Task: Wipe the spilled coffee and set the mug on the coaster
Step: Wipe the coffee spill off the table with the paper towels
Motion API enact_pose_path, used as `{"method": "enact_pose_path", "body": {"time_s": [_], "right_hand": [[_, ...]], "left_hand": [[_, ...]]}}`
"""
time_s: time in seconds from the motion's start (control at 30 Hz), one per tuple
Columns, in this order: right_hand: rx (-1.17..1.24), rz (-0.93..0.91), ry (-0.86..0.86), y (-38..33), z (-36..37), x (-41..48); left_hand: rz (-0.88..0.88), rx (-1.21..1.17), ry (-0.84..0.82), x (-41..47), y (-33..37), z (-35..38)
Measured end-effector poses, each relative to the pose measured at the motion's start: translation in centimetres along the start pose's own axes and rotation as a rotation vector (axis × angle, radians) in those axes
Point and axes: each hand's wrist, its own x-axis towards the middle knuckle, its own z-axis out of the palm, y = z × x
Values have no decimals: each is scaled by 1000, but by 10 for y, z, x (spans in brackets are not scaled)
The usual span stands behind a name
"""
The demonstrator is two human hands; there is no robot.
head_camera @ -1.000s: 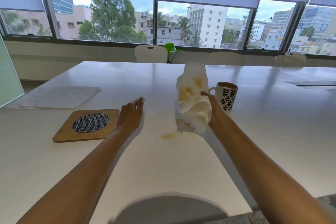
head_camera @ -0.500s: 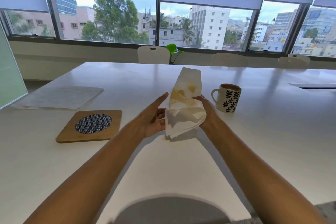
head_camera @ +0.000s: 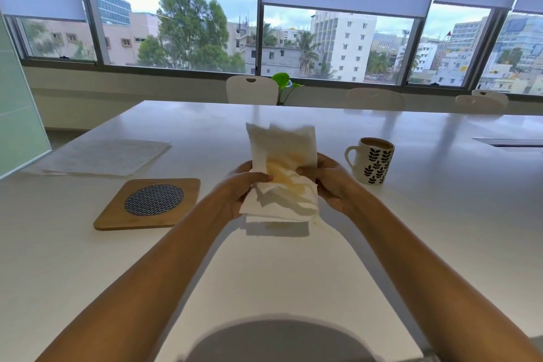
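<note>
A white paper towel (head_camera: pixel 283 173) stained brown with coffee is held upright just above the white table (head_camera: pixel 440 214). My left hand (head_camera: pixel 241 188) grips its left side and my right hand (head_camera: pixel 333 182) grips its right side. A faint coffee smear (head_camera: pixel 318 224) shows on the table under the towel's right corner. The white mug (head_camera: pixel 372 160) with black leaf prints stands to the right of my right hand, with coffee in it. The square wooden coaster (head_camera: pixel 150 203) with a dark woven disc lies to the left of my left hand.
A pale placemat or sheet (head_camera: pixel 108 156) lies at the far left behind the coaster. White chairs (head_camera: pixel 252 89) and a small green plant (head_camera: pixel 283 85) stand along the table's far edge. A slot (head_camera: pixel 511 142) is set in the table at the far right.
My left hand has come off the table beside the coaster and taken hold of the towel's left side. The towel has lifted off the spill and is now spread between both hands.
</note>
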Motion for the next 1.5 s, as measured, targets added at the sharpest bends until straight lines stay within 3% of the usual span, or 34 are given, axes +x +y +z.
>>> {"method": "enact_pose_path", "body": {"time_s": [0.07, 0.17, 0.3, 0.37, 0.43, 0.53, 0.6, 0.7, 0.8, 0.87, 0.93, 1.0, 1.1, 1.2, 1.3, 1.5], "right_hand": [[-12, -15, -118, -1, -3, -4], [192, 7, -274, -6, -12, -10], [505, 110, -216, -5, -12, -10], [489, 212, -149, -1, -5, -9], [432, 306, -212, 0, 1, -9], [349, 373, -260, -3, 10, -15], [320, 389, -188, -3, 16, -17], [239, 386, -46, -2, 17, -19], [201, 238, 163, -8, 9, -17], [-7, -53, 412, -14, -1, -13], [-518, -381, 629, -16, -11, -13], [-1022, -557, 719, -13, -22, -12], [-1310, -446, 565, 2, -33, -8], [-1305, -218, 350, 22, -32, -7], [-1354, -7, 240, 34, -27, -6], [-1385, 65, 347, 44, -35, 8]], "left_hand": [[20, 31, 37, -2, 1, -1], [20, 26, 60, -3, 2, -9], [158, -12, 65, 13, 0, -16], [185, 0, 11, 11, 1, -15], [222, 32, -12, 10, 1, -13], [319, 96, 69, 10, 1, -9], [379, 167, 113, 11, 1, -8], [354, 125, -11, 12, 2, -13], [255, 55, -105, 16, 1, -22], [226, 106, -92, 18, -4, -29], [240, 295, 14, 21, -10, -37], [317, 559, 172, 23, -15, -41], [375, 829, 324, 25, -21, -42], [349, 921, 365, 28, -28, -45], [328, 1012, 355, 29, -34, -48], [269, 1250, 317, 34, -38, -50]]}}
